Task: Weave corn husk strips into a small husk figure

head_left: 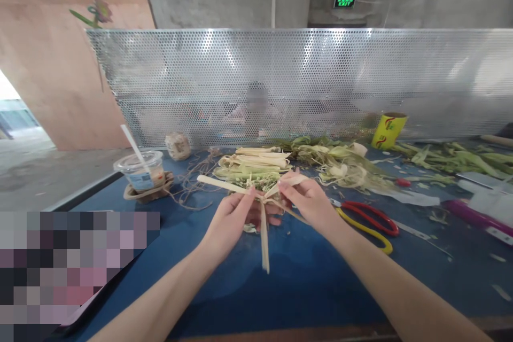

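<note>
Between my two hands is a cluster of pale dried corn husk strips [264, 235] that meet in a knot-like centre. My left hand [236, 211] pinches a strip just left of that centre, its end sticking out to the left. Thumb and fingers of my right hand [302, 197] are closed on another strip at the right. One strip hangs down toward me, and a thinner one runs under my right hand. Right behind lies a stack of flat husk bundles [256, 163]. Red-and-yellow-handled scissors [366, 219] rest by my right forearm.
A lidded plastic cup [140, 173] with a straw stands at left, near tangled twine [196, 176] and a twine ball [177, 146]. Loose husks [344, 165], a yellow roll [388, 131] and a purple tool [476, 219] lie right. A perforated metal screen [224, 80] closes off the back.
</note>
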`<state>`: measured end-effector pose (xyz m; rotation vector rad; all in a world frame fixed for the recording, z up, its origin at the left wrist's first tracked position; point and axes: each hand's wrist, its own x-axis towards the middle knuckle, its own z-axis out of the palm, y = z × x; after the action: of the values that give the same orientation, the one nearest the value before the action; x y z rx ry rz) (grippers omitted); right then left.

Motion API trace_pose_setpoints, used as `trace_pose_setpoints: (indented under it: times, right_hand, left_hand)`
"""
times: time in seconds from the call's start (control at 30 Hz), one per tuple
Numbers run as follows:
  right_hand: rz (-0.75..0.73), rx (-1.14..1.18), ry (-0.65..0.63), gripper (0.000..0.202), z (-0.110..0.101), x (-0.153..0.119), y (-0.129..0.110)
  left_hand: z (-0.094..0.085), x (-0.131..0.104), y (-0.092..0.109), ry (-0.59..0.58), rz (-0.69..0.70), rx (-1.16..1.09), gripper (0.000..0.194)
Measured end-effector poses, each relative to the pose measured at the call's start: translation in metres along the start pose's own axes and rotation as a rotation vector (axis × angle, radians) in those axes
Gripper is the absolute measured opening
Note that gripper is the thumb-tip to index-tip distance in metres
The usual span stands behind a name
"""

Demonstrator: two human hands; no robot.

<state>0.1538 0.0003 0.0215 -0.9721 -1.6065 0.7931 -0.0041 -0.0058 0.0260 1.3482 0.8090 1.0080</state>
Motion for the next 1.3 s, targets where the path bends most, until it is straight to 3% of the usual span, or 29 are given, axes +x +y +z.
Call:
trace_pose_setpoints:
  times: [0.17, 0.4, 0.73, 1.03, 1.17, 1.3]
  right_hand:
    - [0.097, 0.086, -0.154, 0.03, 0.008, -0.002, 0.005]
    - [0.141, 0.172, -0.12, 0.017, 0.014, -0.004, 0.003]
    - [0.086, 0.311, -0.256, 0.016, 0.014, -0.009, 0.001]
    - [0.043, 0.17, -0.224, 0.006, 0.011, -0.01, -0.005]
    - [-0.074, -0.052, -0.114, 0.002, 0.009, -0.007, -0.003]
    - [-0.003, -0.051, -0.134, 0.011, 0.003, -0.004, -0.004]
  left_hand:
    - [0.003, -0.003, 0.002, 0.01, 0.023, 0.05, 0.055]
    - [0.007, -0.002, -0.002, -0.022, -0.02, 0.078, 0.058]
    - [0.006, -0.004, -0.004, 0.04, 0.006, 0.193, 0.057]
    - [0.003, 0.001, -0.004, 0.031, -0.035, -0.04, 0.06]
    - [0.002, 0.003, -0.003, 0.022, -0.067, -0.057, 0.057]
    - [0.001, 0.004, -0.002, 0.052, -0.081, -0.062, 0.05]
